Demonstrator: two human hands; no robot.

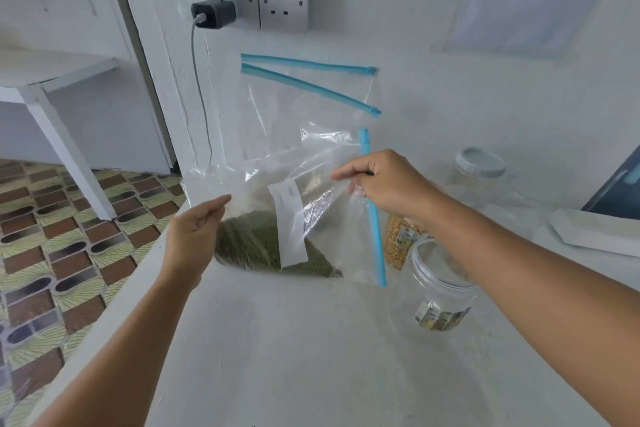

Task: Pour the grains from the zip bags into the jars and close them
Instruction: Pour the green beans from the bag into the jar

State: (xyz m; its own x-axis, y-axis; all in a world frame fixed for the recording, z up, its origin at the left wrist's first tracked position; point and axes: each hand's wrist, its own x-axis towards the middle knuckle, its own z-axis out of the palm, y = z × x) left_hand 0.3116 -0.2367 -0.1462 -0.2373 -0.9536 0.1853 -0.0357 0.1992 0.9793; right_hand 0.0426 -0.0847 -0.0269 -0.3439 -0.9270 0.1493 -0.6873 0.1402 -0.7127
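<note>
A clear zip bag (277, 239) with green grains and a white label rests with its bottom on the white counter, turned sideways so its blue zip strip runs down its right side. My right hand (384, 184) pinches that bag near the zip strip. My left hand (197, 229) pinches the bag's left edge. Behind it, two more clear zip bags (311, 104) with blue zip strips lean on the wall. An open clear jar (440, 291) stands at the right, under my right forearm. A jar of yellow grains (398, 243) sits just behind it.
A lidded clear jar (479, 170) stands at the back right. A white box (595, 232) lies at the right edge. Wall sockets (282, 0) with a plugged charger (213, 14) and cable are above. The counter's left edge (114, 295) drops to a patterned tile floor.
</note>
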